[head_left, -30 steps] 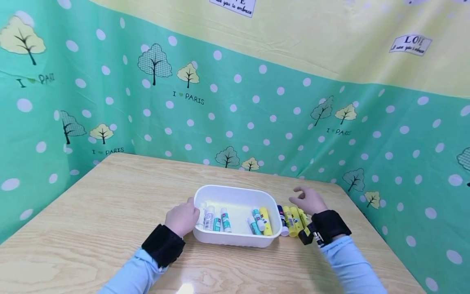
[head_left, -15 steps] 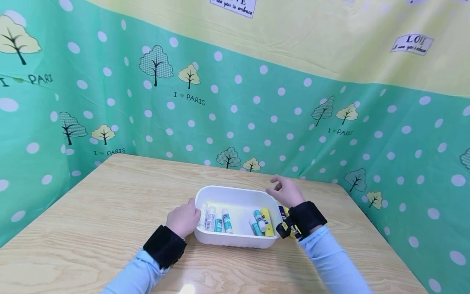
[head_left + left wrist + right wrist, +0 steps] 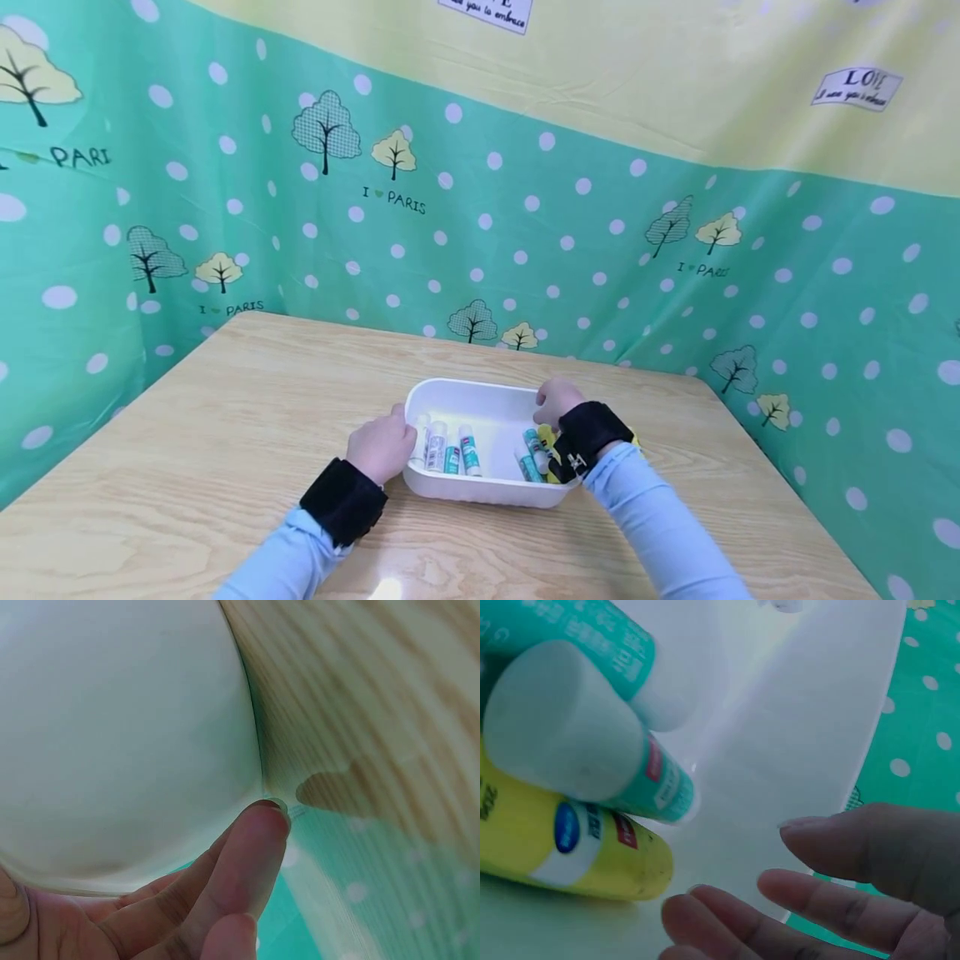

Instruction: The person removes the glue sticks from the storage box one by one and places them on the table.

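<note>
White tub (image 3: 480, 398) at counter (image 3: 225, 433) centre is gripped at its left wall by left hand (image 3: 381, 447); right hand (image 3: 557, 403), fingers loose & holding nothing, is poised over right end. Several glue sticks (image 3: 450, 450) already in tub; others, approx. hidden behind right wrist, seemingly left outside.

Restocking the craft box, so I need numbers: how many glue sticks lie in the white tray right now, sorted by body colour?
Teal glue sticks: 4
White glue sticks: 2
Yellow glue stick: 1
Total in the tray: 7
</note>
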The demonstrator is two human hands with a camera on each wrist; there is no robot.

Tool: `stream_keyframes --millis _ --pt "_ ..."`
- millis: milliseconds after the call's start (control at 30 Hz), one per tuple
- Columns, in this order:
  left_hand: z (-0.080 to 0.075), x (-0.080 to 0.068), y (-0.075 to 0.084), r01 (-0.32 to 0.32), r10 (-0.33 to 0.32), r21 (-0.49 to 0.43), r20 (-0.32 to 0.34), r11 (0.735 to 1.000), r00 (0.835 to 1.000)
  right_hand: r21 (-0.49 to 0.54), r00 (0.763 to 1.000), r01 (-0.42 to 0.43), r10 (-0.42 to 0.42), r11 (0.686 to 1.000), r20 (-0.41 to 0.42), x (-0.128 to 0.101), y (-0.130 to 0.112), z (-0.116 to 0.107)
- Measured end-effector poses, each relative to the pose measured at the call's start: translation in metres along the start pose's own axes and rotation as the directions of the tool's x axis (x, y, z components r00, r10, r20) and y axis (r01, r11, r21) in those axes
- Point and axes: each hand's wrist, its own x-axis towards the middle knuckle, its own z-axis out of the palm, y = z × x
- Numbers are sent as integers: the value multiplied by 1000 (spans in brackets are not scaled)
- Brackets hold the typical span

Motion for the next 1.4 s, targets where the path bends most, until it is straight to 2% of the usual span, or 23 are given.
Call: stream_keyframes --millis 133,267,367,500,600,700,767,933,1033,1100,1200,1400 --pt "0 0 1 1 -1 -5 -2 1000 1000 -61 1000 4 -4 998 -3 2 0 5" --pt "0 1 1 -6 6 -5 -13 1000 1000 -154 997 54 -63 987 -54 5 4 12" --pt "1 1 0 -11 11 0 -26 1000 1000 -195 996 70 -81 978 -46 2 5 16" --pt "3 1 -1 -9 9 -1 -26 1000 1000 -132 999 33 -32 991 12 -5 9 23" --pt "4 1 -1 -5 5 0 -20 1000 1000 -138 997 78 -75 987 25 -2 15 29" --pt "4 1 0 -2 2 2 -12 1000 1000 -205 992 128 -122 970 41 10 21 37" --pt "3 1 0 -1 1 3 -11 1000 1000 -229 992 126 -115 965 59 17 22 40" --pt "0 1 1 2 -2 3 -13 1000 1000 -208 994 73 -55 975 92 40 29 49" --pt "0 1 1 2 -2 3 -7 1000 1000 -207 990 123 -105 971 95 56 42 58" --pt "-1 0 2 2 -1 5 -3 1000 1000 -190 989 123 -103 974 110 62 45 61" --pt "-1 0 2 2 -2 8 1 1000 1000 -172 987 122 -102 977 121 60 40 58" --pt "-1 -1 1 4 -4 10 8 1000 1000 -175 968 245 -230 954 101 39 32 50"
